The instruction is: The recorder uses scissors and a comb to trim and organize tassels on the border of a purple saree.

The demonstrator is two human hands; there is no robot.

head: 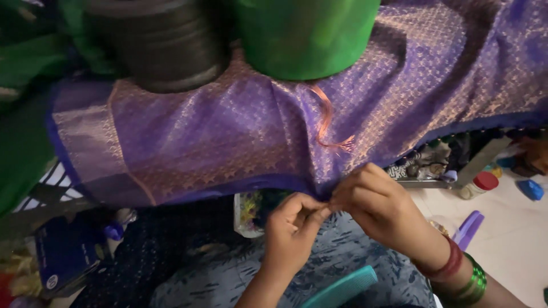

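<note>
A purple cloth (228, 137) with a gold woven pattern hangs over a raised surface in front of me. My left hand (294, 228) and my right hand (379, 208) meet at its lower edge, fingertips pinched together on the hem or a thread there; what lies between the fingers is too small to tell. A loose orange thread bundle (328, 122) lies on the cloth just above my hands. Red and green bangles (462, 274) circle my right wrist.
A green cylinder (305, 37) and a dark round container (165, 45) weigh down the cloth at the top. A teal comb (342, 288) rests on my lap. On the pale floor at right lie a red-capped jar (479, 185), a purple comb (468, 228) and a blue piece (531, 189).
</note>
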